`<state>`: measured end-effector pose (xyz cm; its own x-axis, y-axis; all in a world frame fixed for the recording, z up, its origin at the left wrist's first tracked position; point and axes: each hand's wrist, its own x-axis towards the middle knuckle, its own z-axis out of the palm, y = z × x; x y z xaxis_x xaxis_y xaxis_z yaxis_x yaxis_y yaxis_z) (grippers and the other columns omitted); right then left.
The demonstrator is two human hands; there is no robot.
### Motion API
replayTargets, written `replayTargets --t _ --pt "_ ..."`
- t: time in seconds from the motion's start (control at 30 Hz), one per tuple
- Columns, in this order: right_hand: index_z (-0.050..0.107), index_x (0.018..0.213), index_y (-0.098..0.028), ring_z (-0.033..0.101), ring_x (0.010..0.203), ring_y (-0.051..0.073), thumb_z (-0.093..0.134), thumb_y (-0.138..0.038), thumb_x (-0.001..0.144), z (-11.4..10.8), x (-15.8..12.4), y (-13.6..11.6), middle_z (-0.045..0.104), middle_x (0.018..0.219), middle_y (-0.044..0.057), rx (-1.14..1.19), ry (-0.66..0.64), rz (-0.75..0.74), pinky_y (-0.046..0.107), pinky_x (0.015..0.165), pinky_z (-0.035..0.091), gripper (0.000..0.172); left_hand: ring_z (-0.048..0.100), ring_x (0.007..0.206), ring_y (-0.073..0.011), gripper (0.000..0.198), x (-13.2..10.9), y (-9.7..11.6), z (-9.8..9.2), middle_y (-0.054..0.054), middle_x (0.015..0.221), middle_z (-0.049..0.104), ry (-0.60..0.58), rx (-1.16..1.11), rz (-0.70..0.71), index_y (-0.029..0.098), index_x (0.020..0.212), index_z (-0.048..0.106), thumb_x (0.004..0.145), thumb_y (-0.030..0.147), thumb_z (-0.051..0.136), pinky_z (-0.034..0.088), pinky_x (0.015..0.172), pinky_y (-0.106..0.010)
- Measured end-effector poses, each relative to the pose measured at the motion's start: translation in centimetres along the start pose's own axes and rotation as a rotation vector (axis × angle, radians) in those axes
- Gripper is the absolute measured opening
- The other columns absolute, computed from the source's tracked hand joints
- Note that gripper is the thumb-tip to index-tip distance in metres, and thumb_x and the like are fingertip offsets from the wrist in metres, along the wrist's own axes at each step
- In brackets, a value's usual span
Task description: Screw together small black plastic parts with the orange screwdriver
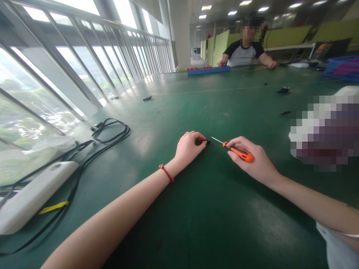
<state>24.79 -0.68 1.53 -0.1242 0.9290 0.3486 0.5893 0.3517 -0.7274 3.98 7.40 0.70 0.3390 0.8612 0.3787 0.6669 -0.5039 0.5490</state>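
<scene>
My left hand [188, 148] is closed on a small black part [207, 141] just above or on the green table [174, 220]; most of the part is hidden by my fingers. In my right hand [249, 158] is a screwdriver with an orange and black handle [243, 154]. Its thin metal shaft [217, 140] points left, and the tip stops a little short of the black part, apart from it. Fingers and thumb of the right hand wrap around the handle.
On the left lie a white power strip [36, 196], black cables [112, 130] and a yellow tag [54, 207]. Small black pieces [284, 90] are scattered farther back. Across the table a person [243, 54] sits behind a blue strip with red pieces [209, 70]. A blue basket [342, 68] stands far right.
</scene>
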Motion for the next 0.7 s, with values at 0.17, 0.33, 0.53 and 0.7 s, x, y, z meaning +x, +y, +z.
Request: replayTargets --t 0.17,0.33,0.53,0.7 --pt "0.058 0.1 -0.022 0.069 0.092 0.022 0.059 -0.032 0.085 -0.01 0.06 0.22 0.071 0.099 0.005 -0.043 -0.032 -0.007 0.029 0.074 0.05 0.018 0.062 0.085 -0.0184 0.009 -0.01 0.01 -0.11 -0.002 0.085 0.071 -0.003 -0.035 -0.024 0.02 0.081 0.071 0.08 0.024 0.063 0.049 0.076 -0.03" --pt "0.056 0.101 -0.022 0.069 0.087 0.021 0.059 -0.033 0.085 -0.05 0.09 0.35 0.071 0.1 0.005 -0.057 -0.072 -0.016 0.029 0.073 0.051 0.02 0.063 0.083 -0.0175 0.008 0.1 -0.06 -0.1 -0.002 0.085 0.071 0.002 -0.089 -0.058 0.02 0.081 0.072 0.079 0.023 0.064 0.05 0.075 -0.029" --pt "0.055 0.102 -0.023 0.068 0.09 0.022 0.058 -0.034 0.085 -0.05 0.11 0.27 0.07 0.092 0.004 -0.066 -0.093 -0.008 0.031 0.077 0.051 0.02 0.065 0.082 -0.0172 0.01 0.35 -0.51 -0.06 -0.002 0.085 0.072 -0.008 -0.176 -0.077 0.018 0.08 0.072 0.078 0.024 0.065 0.051 0.076 -0.029" --pt "0.054 0.105 -0.024 0.067 0.091 0.023 0.057 -0.035 0.085 -0.03 -0.06 0.26 0.066 0.083 0.002 -0.081 -0.137 -0.002 0.033 0.079 0.051 0.022 0.066 0.082 -0.0175 0.01 0.43 -0.74 -0.03 -0.004 0.086 0.073 -0.013 -0.211 -0.087 0.017 0.079 0.072 0.077 0.024 0.065 0.052 0.078 -0.029"
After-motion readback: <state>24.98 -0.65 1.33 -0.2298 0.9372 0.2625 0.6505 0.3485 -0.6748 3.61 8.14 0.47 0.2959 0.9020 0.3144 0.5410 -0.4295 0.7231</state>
